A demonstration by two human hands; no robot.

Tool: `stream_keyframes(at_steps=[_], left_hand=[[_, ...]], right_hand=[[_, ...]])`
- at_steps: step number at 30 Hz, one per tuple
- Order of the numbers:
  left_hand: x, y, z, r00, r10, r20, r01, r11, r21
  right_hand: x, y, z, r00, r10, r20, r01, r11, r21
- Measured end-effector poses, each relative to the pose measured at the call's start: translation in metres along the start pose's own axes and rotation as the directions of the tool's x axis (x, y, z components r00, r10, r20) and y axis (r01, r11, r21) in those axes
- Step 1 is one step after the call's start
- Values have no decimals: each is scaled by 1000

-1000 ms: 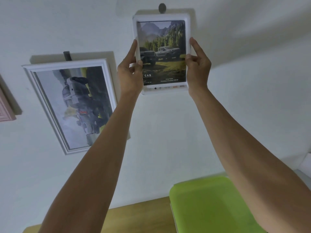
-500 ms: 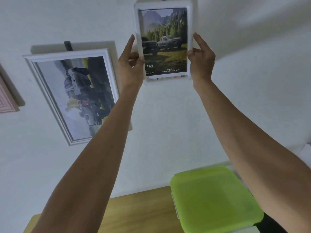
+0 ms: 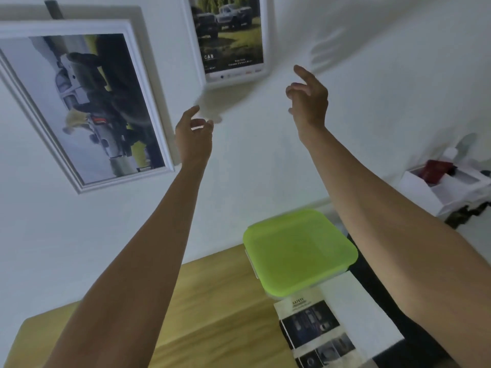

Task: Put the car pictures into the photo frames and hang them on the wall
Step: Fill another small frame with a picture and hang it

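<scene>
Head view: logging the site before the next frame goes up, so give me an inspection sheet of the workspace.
Surface: wooden table, partly covered.
Job's things: small white photo frame with truck picture on wall; large white frame hangs tilted; car brochure on table.
Clutter: green-lidded container; white box with red item.
Grips: left hand and right hand open, holding nothing, below the small frame.
Cables: nothing seen.
Surroundings: white wall.

A wooden table (image 3: 212, 314) bears a container with a lime-green lid (image 3: 300, 251) near the wall and, just in front of it, a printed leaflet (image 3: 318, 335) beside a white sheet (image 3: 364, 309).
</scene>
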State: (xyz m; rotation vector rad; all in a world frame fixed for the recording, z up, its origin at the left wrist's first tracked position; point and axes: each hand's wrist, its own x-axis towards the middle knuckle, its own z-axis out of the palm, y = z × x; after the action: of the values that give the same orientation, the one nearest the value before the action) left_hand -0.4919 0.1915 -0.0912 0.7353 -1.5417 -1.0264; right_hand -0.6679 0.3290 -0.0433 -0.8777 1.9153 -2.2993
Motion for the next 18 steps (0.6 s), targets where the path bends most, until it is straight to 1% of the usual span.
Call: stream_keyframes(at_steps=[3,7,10,13,15,18], left_hand=[[-38,-31,-2,993,-93,68,93,996,9],[-90,-73,0,964,-215,158,204,975,84],[-123,-105,6,919,-327,220,298,942,157],[-151,-132,16,848,-451,278,391,887,245],[-165,-147,25,818,-500,284,428,859,279],[-182,-168,42,796,-552,247,470,822,321]], right_hand=[[-31,16,-22,999,46,-30,-47,998,-49],[-68,45,-54,990,122,-64,-130,983,-132],[-88,72,-80,982,175,-74,-187,959,-211],[-101,103,-106,970,229,-76,-241,930,-278],[-106,126,-121,963,259,-74,-269,914,-304],[-107,162,-141,950,307,-61,-308,883,-354]])
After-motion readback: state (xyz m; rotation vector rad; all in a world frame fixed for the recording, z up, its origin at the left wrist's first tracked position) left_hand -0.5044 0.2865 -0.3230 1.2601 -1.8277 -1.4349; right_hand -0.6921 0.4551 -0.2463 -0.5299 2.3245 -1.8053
